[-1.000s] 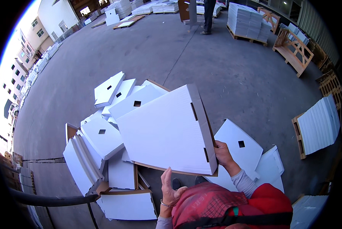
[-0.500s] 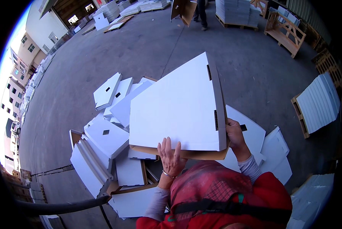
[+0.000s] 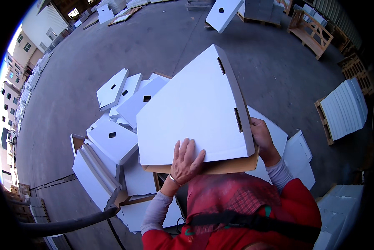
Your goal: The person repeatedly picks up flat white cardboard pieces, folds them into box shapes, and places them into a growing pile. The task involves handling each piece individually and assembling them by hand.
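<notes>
A large flat white cardboard box [image 3: 182, 112] is tilted up in front of me, its brown inner flap [image 3: 220, 167] showing below the near edge. Two dark slots run along its right side. My left hand [image 3: 187, 160] lies on the white face by the near edge, fingers stretched out. At the box's right side my right hand [image 3: 263, 137] is closed around the edge, its fingertips partly hidden. Beyond and to the left lie more white boxes [image 3: 112, 143] with small square holes, heaped on the ground.
Further white boxes [image 3: 297, 160] lie to the right. Stacked white panels [image 3: 343, 110] stand on a pallet at the far right, near a wooden crate [image 3: 310, 33]. A white box [image 3: 223, 14] shows at the far side. A dark bar [image 3: 66, 227] crosses the lower left.
My left hand has slid up from the near edge onto the white face. The held box has turned slightly. At the far side, the carried box now shows its white face.
</notes>
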